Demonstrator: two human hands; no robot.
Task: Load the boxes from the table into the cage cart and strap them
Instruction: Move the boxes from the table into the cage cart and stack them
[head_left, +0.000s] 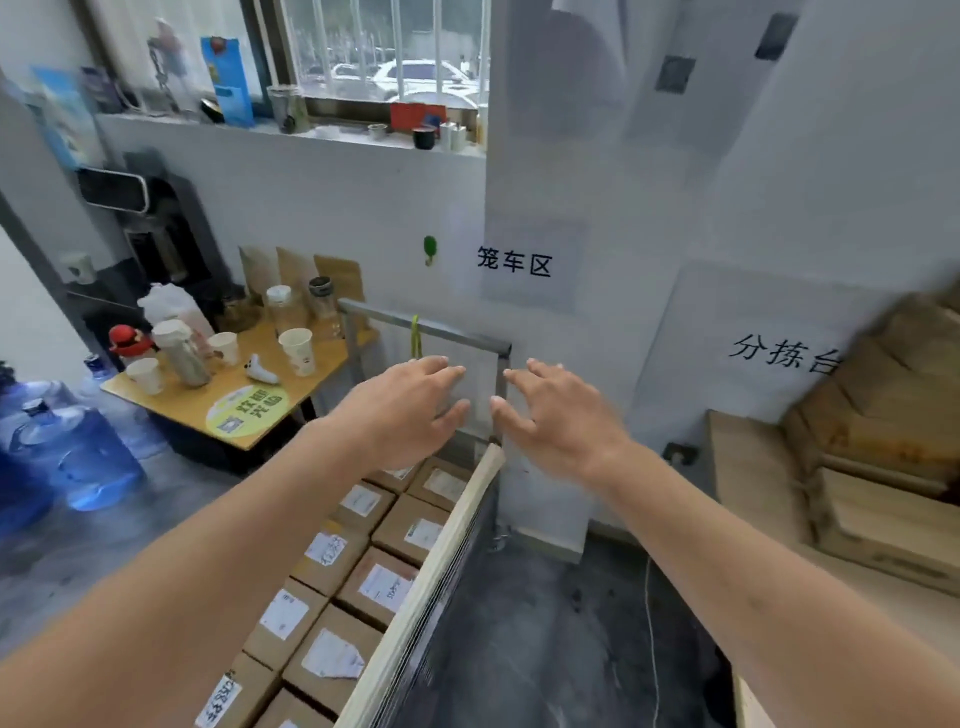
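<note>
Reaching for the strap at the far end of the cart

The cage cart (470, 525), a metal frame with a pale wooden side rail, stands below me and the brown cardboard boxes with white labels (387, 584) lie packed in rows inside it. My left hand (410, 410) and right hand (558, 410) are both open with fingers spread, holding nothing, near the grey end bar (457, 332). The thin yellow-green strap (415, 338) hangs from that bar, just beyond my left fingers; I should take it low and pull it evenly across the boxes.
</note>
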